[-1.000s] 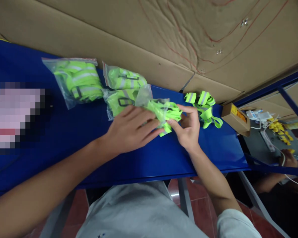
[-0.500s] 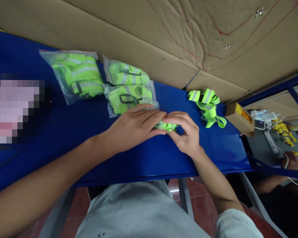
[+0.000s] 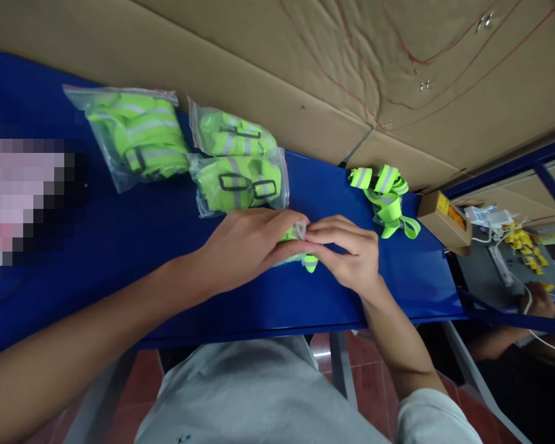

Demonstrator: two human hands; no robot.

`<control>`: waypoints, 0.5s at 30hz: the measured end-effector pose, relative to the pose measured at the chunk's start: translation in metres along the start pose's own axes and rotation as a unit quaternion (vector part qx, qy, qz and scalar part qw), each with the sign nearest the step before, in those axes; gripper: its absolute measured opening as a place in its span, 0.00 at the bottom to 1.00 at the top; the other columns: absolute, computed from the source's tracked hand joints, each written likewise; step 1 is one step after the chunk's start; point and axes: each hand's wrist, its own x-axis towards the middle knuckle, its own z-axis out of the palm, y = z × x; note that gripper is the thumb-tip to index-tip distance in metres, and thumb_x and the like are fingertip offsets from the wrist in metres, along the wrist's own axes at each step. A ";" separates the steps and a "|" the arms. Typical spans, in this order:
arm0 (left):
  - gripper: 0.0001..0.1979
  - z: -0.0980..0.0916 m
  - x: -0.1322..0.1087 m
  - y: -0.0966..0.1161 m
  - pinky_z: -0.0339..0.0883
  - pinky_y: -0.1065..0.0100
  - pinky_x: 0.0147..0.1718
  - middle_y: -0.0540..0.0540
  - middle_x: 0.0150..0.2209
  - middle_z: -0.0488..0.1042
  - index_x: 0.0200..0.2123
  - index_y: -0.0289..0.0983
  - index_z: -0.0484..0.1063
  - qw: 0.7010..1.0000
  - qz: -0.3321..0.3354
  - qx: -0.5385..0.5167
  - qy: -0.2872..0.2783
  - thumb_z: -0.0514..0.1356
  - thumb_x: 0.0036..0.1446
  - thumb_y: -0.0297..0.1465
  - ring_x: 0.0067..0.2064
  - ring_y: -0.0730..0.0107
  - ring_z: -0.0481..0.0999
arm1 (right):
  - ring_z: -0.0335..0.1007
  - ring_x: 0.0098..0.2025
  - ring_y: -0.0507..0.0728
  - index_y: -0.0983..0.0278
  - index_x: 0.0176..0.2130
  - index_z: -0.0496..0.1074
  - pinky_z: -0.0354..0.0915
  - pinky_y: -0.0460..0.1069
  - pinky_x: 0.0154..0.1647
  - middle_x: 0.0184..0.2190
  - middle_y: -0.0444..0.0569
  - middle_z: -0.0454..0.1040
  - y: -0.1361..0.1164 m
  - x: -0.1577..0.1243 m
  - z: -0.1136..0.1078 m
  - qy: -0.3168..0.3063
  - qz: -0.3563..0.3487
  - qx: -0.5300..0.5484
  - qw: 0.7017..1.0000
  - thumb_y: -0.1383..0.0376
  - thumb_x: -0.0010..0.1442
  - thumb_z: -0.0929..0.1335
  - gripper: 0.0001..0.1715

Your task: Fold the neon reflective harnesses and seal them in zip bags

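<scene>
My left hand [image 3: 252, 246] is wrapped around a clear plastic bag [image 3: 298, 230] with neon-green reflective strap in it, mostly hidden by the fingers. My right hand [image 3: 346, 250] pinches the edge of the same bag, thumb and fingers pressed together. A bit of green strap [image 3: 311, 264] sticks out below, between the two hands. Behind my left hand lies a zip bag of reflective straps with black buckles [image 3: 238, 183]. A second filled bag [image 3: 235, 132] rests just beyond it, and a larger one [image 3: 139, 132] lies to the left.
Loose reflective straps [image 3: 388, 197] lie at the right on the blue table [image 3: 166, 246]. Beside them stands a small cardboard box [image 3: 444, 221]. A brown cardboard wall [image 3: 282, 74] runs along the back. At far right, another person's hand [image 3: 539, 300] is near yellow pieces [image 3: 527, 246].
My left hand has drawn lower and off the nearest filled bag, uncovering its second buckle. My right hand has shifted slightly right, and a strap end now shows below the fingers.
</scene>
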 end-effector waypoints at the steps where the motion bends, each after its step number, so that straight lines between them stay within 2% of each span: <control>1: 0.23 -0.002 0.002 -0.002 0.70 0.66 0.40 0.46 0.43 0.83 0.49 0.39 0.76 0.999 -0.030 -0.031 -0.011 0.55 0.68 0.50 0.42 0.62 0.82 | 0.81 0.45 0.57 0.57 0.48 0.80 0.76 0.55 0.49 0.42 0.46 0.84 0.001 0.000 -0.001 -0.023 0.007 0.013 1.000 0.71 0.64 0.73 0.14; 2: 0.22 -0.005 0.005 -0.005 0.69 0.67 0.40 0.47 0.42 0.83 0.48 0.39 0.77 0.996 -0.062 -0.067 -0.005 0.56 0.68 0.50 0.41 0.63 0.81 | 0.80 0.50 0.58 0.56 0.52 0.78 0.75 0.56 0.54 0.47 0.47 0.83 0.001 0.000 -0.003 -0.043 0.017 0.023 0.999 0.70 0.66 0.71 0.16; 4: 0.20 -0.011 0.011 -0.009 0.68 0.68 0.40 0.48 0.42 0.82 0.47 0.39 0.78 0.981 -0.120 -0.143 0.044 0.57 0.68 0.48 0.41 0.66 0.79 | 0.73 0.62 0.62 0.56 0.60 0.74 0.70 0.61 0.63 0.58 0.50 0.77 0.002 0.001 -0.009 -0.064 0.037 0.034 0.997 0.64 0.66 0.72 0.23; 6: 0.19 -0.013 0.015 -0.013 0.67 0.68 0.40 0.48 0.42 0.80 0.44 0.39 0.78 0.954 -0.160 -0.232 0.098 0.58 0.67 0.47 0.41 0.67 0.76 | 0.67 0.66 0.65 0.55 0.61 0.72 0.67 0.63 0.66 0.63 0.52 0.71 0.002 0.001 -0.014 -0.049 0.058 0.027 0.997 0.57 0.62 0.76 0.29; 8: 0.20 -0.009 0.017 -0.016 0.67 0.68 0.38 0.47 0.41 0.79 0.42 0.38 0.78 0.916 -0.197 -0.328 0.116 0.58 0.66 0.49 0.39 0.68 0.74 | 0.72 0.59 0.63 0.55 0.57 0.74 0.73 0.59 0.59 0.58 0.51 0.73 0.004 0.001 -0.013 -0.013 0.084 0.028 0.996 0.57 0.59 0.77 0.28; 10: 0.23 -0.003 0.015 -0.019 0.68 0.67 0.36 0.45 0.41 0.77 0.43 0.38 0.75 0.886 -0.224 -0.390 0.112 0.60 0.63 0.52 0.38 0.66 0.74 | 0.76 0.48 0.57 0.55 0.53 0.75 0.76 0.54 0.50 0.50 0.49 0.76 0.008 0.000 -0.008 0.022 0.118 0.052 0.991 0.60 0.61 0.76 0.20; 12: 0.29 0.004 0.012 -0.024 0.69 0.66 0.35 0.45 0.42 0.76 0.49 0.39 0.72 0.888 -0.225 -0.392 0.076 0.68 0.53 0.53 0.39 0.64 0.75 | 0.76 0.42 0.54 0.56 0.51 0.73 0.76 0.51 0.43 0.43 0.47 0.77 0.013 -0.002 -0.002 0.059 0.142 0.073 0.985 0.63 0.63 0.74 0.16; 14: 0.37 0.008 0.010 -0.029 0.71 0.64 0.37 0.45 0.45 0.75 0.53 0.40 0.69 0.910 -0.216 -0.349 0.053 0.75 0.42 0.48 0.42 0.60 0.76 | 0.76 0.42 0.54 0.57 0.48 0.74 0.75 0.51 0.43 0.42 0.46 0.78 0.016 -0.003 0.002 0.068 0.147 0.047 0.986 0.65 0.66 0.71 0.10; 15: 0.38 0.010 0.010 -0.031 0.72 0.63 0.40 0.44 0.47 0.75 0.53 0.40 0.69 0.920 -0.215 -0.324 0.055 0.76 0.41 0.47 0.45 0.58 0.76 | 0.77 0.44 0.54 0.58 0.47 0.75 0.74 0.51 0.45 0.43 0.47 0.78 0.016 -0.003 0.002 0.055 0.138 0.020 0.989 0.65 0.67 0.70 0.08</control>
